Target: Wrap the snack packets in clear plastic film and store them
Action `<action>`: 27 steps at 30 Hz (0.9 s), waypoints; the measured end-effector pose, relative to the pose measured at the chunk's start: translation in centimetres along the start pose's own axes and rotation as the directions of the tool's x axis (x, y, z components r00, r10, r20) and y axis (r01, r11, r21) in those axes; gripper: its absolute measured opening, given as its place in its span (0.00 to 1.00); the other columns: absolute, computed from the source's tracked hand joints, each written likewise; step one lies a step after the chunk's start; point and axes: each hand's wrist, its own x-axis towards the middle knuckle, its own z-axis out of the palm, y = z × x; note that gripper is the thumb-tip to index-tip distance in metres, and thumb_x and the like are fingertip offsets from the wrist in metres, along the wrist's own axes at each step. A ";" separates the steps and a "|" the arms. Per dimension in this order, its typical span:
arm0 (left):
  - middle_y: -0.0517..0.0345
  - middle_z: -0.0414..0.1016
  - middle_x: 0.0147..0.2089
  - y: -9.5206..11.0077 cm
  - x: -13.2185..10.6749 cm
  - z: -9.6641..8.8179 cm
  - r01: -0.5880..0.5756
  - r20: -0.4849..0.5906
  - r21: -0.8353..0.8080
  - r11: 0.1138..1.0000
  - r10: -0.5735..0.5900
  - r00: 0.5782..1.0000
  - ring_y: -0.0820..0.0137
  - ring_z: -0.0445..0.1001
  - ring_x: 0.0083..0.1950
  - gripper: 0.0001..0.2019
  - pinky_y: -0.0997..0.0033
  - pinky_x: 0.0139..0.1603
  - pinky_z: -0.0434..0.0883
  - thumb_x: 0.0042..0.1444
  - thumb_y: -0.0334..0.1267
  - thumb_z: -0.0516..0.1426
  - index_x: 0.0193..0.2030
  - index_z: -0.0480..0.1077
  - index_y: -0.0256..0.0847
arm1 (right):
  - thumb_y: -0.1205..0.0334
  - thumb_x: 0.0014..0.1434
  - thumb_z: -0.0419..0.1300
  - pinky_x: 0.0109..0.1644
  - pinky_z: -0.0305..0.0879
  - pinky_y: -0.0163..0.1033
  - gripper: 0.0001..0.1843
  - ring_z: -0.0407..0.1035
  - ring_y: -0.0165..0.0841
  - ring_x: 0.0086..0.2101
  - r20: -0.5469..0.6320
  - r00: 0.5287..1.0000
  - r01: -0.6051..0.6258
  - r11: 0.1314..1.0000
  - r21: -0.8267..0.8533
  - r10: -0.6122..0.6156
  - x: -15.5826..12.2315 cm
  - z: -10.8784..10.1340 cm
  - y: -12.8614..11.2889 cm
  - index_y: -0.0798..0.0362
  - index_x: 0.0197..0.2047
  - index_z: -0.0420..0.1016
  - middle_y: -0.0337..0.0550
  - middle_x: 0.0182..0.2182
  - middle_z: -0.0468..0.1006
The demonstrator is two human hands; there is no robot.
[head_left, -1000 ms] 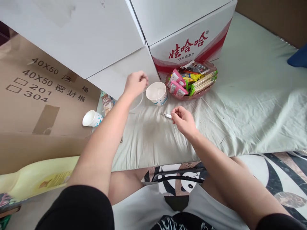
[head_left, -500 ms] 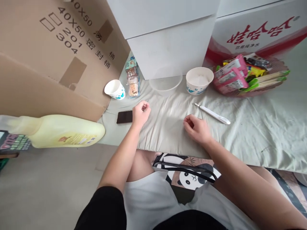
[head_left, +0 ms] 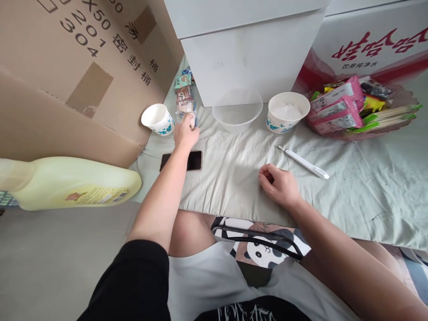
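My left hand [head_left: 186, 132] reaches over a dark phone [head_left: 195, 161] to the near end of a row of small wrapped snack packets [head_left: 183, 94]. Its fingers are closed on the nearest packet, which they mostly cover. Just left of that hand stands a paper cup [head_left: 157, 119] with blue leaf print, tilted a little. My right hand [head_left: 280, 185] rests on the cloth in a loose fist, with nothing seen in it. A white-handled scalpel-like knife [head_left: 304, 162] lies beyond it, apart from the fingers.
Behind are a clear plastic bowl [head_left: 236, 117], a paper bowl [head_left: 286, 120] with whitish contents, and a basket [head_left: 321, 127] of packaged snacks. White boxes [head_left: 244, 67] close off the back. A large carton [head_left: 110, 93] and a pale yellow bottle [head_left: 76, 183] stand left.
My left hand has moved forward and slightly left, from beside the phone to the nearest snack packet. The right hand stays curled on the cloth. The view has shifted slightly.
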 end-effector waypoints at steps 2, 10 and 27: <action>0.45 0.76 0.55 0.6 -2.5 -0.8 0.050 -0.100 -0.094 0.994 -0.059 0.993 0.49 0.73 0.62 0.27 0.47 0.65 0.69 0.59 0.33 0.57 0.67 0.69 0.48 | 0.54 0.58 0.53 0.32 0.60 0.39 0.08 0.71 0.36 0.27 0.019 1.000 -0.007 1.000 0.008 0.006 0.1 -0.2 -0.1 0.47 0.34 0.69 0.42 0.26 0.78; 0.51 0.79 0.59 5.0 -12.7 -1.0 0.125 0.177 -0.697 0.706 0.000 0.984 0.59 0.80 0.57 0.26 0.64 0.45 0.80 0.65 0.53 0.44 0.62 0.70 0.45 | 0.54 0.57 0.53 0.34 0.61 0.40 0.07 0.69 0.35 0.27 0.005 0.999 0.043 0.992 0.115 -0.044 0.2 -0.9 -0.1 0.48 0.34 0.67 0.41 0.24 0.75; 0.61 0.76 0.36 6.6 -14.4 7.6 -0.207 -0.059 -0.784 0.585 0.262 0.963 0.75 0.72 0.30 0.34 0.75 0.32 0.70 0.56 0.60 0.66 0.63 0.63 0.45 | 0.62 0.60 0.55 0.45 0.68 0.47 0.06 0.72 0.41 0.39 -0.430 0.902 0.001 0.994 -0.106 -0.047 2.1 -3.9 4.0 0.48 0.40 0.73 0.47 0.37 0.78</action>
